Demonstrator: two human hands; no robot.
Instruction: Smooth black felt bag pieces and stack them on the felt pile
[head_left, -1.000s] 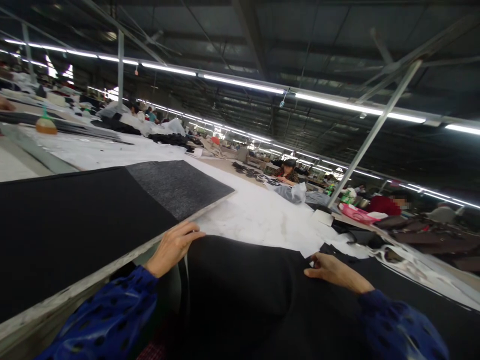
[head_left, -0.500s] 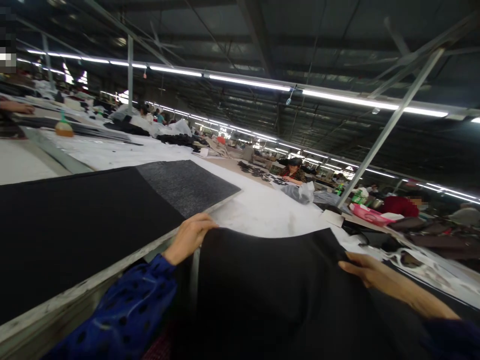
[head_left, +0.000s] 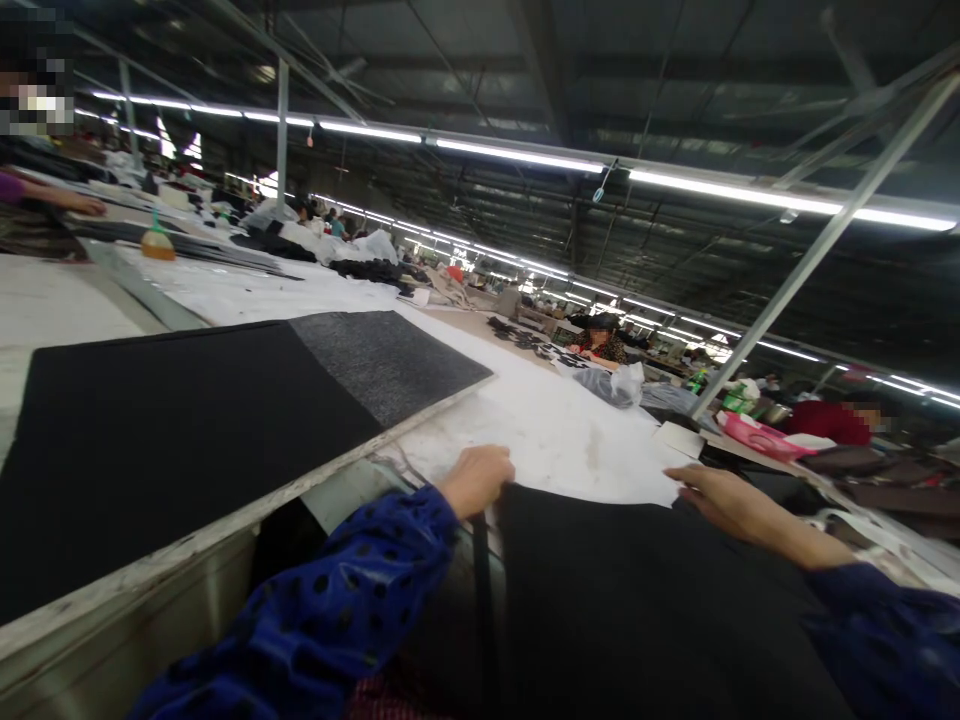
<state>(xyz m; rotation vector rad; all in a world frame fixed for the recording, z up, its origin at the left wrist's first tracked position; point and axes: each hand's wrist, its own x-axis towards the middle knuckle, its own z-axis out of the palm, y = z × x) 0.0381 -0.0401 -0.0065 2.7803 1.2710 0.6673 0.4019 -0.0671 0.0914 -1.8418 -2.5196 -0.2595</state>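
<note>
A large sheet of black fabric (head_left: 637, 590) spreads in front of me, its far edge running between my two hands. At its far left corner, my left hand (head_left: 480, 480) has its fingers closed on the edge. My right hand (head_left: 720, 500) pinches the far right corner between thumb and fingers. Below, the sheet drops out of view. To the left, another black fabric piece (head_left: 172, 420) lies flat on a worn-edged table, with a grey textured panel (head_left: 397, 355) at its far end.
A white work surface (head_left: 540, 430) stretches beyond my hands. An orange-filled bottle (head_left: 157, 240) stands at the back left, near another person's hand (head_left: 82, 204). Rightward are a pink basket (head_left: 761, 435), a plastic bag (head_left: 619, 385) and a slanted metal post (head_left: 825, 250). Other people sit farther off.
My left hand has moved right, closer to my right hand, carrying its corner of the fabric. The right hand is slightly higher, and the view has shifted a little left.
</note>
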